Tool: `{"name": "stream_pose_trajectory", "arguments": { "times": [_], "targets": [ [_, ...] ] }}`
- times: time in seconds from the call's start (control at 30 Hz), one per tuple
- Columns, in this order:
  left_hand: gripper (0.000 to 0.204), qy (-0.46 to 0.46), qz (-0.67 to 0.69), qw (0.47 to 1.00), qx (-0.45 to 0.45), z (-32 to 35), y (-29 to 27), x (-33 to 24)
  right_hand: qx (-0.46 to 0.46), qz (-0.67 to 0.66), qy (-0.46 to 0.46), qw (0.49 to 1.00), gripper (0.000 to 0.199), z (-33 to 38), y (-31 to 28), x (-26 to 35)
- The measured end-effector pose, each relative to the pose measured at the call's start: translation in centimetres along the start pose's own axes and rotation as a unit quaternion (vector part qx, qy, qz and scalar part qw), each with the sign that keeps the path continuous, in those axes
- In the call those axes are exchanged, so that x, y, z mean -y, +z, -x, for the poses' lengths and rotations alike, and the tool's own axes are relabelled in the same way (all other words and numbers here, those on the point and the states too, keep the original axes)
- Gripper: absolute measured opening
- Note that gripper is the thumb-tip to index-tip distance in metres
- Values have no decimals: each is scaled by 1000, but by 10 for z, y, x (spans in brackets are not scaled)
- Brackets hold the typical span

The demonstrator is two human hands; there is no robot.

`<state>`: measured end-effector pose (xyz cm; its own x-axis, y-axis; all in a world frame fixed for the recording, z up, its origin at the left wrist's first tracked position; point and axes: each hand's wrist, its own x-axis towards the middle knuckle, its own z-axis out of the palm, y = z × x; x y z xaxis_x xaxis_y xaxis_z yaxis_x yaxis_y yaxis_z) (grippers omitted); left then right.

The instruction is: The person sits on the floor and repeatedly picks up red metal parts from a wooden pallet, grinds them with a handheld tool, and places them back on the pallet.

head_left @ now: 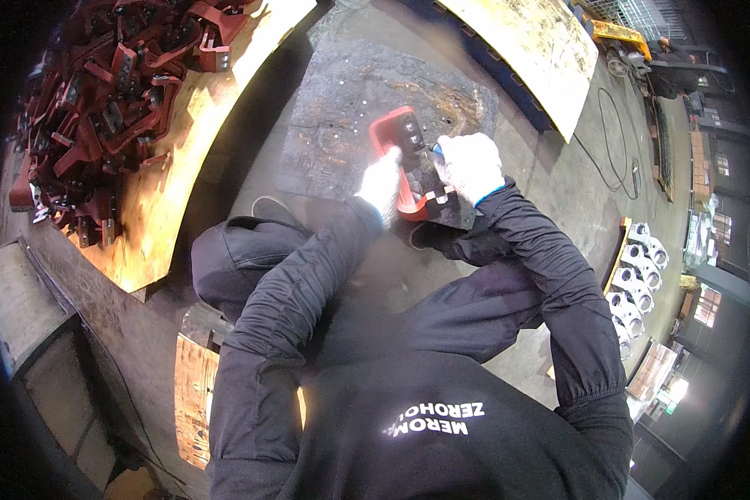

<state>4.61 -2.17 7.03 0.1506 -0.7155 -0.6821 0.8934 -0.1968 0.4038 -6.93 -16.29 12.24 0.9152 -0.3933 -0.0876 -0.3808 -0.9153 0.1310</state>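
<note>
In front of my bent knees is a red painted metal bracket (387, 125), tilted, with a dark face that has holes in it. My left hand (381, 179), in a white glove, is closed on the bracket's left side. To the right, my right hand (472, 161), gloved in white too, has its fingers curled in beside the bracket. A small blue bit shows at those fingers, but what they hold is mostly hidden. Beneath both hands lies a worn dark mat (329, 125) with rusty stains.
A big heap of similar red brackets (108, 108) lies on a wooden board (154, 225) at my left. Another wooden board (533, 50) stands at the far right. Silvery ring-shaped metal parts (637, 279) sit in rows on the right, and a thin cable (617, 167) loops across the floor.
</note>
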Motion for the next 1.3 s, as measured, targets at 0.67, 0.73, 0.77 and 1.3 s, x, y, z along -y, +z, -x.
{"name": "stream_pose_trajectory", "arguments": {
  "times": [0.67,0.73,0.77,1.3],
  "targets": [
    [46,-31,-26,999,3,15,-2,-10,96,-392,96,910,56,-7,24,20],
    [47,-30,-63,997,-29,-7,-20,1,139,-428,172,876,54,-5,13,11],
    [47,-40,-68,997,-22,-6,-20,0,153,-434,196,866,52,-2,13,5],
    [31,-8,110,993,29,0,16,-4,213,-627,293,690,44,36,-36,-10]
  ]
}}
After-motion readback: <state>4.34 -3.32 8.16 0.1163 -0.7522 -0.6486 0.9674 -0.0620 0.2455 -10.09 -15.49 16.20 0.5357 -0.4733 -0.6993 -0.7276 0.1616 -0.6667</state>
